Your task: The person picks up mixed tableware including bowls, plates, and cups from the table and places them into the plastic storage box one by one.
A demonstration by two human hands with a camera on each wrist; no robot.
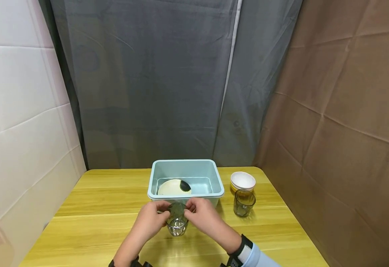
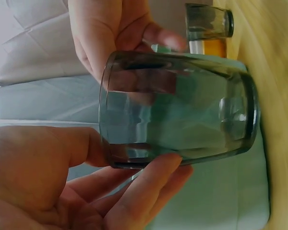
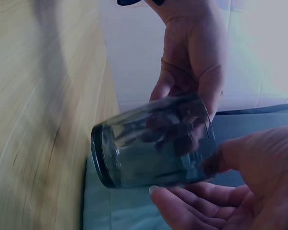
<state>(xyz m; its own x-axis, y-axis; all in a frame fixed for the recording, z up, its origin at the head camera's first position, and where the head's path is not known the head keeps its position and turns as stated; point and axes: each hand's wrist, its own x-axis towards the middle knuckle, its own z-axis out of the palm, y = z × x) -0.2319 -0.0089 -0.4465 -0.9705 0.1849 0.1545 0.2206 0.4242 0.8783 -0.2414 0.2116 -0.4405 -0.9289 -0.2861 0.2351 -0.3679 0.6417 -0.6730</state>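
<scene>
Grey glass [image 1: 177, 223], pinched by left hand [image 1: 152, 218] and right hand [image 1: 203, 215]; points mouth-up, long axis roughly vertical, nearer than tub [image 1: 182, 170].

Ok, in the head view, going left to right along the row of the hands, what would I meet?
White cloth, left hand, held glass, right hand, standing glass, brown cloth.

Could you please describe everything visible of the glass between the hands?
The glass is a smoky, transparent tumbler with a round rim, tapering sides and a thick base; it looks empty. It is roughly upright in front of the blue bin, held near the rim by the left hand and right hand. Whether its base touches the table is unclear.
</scene>
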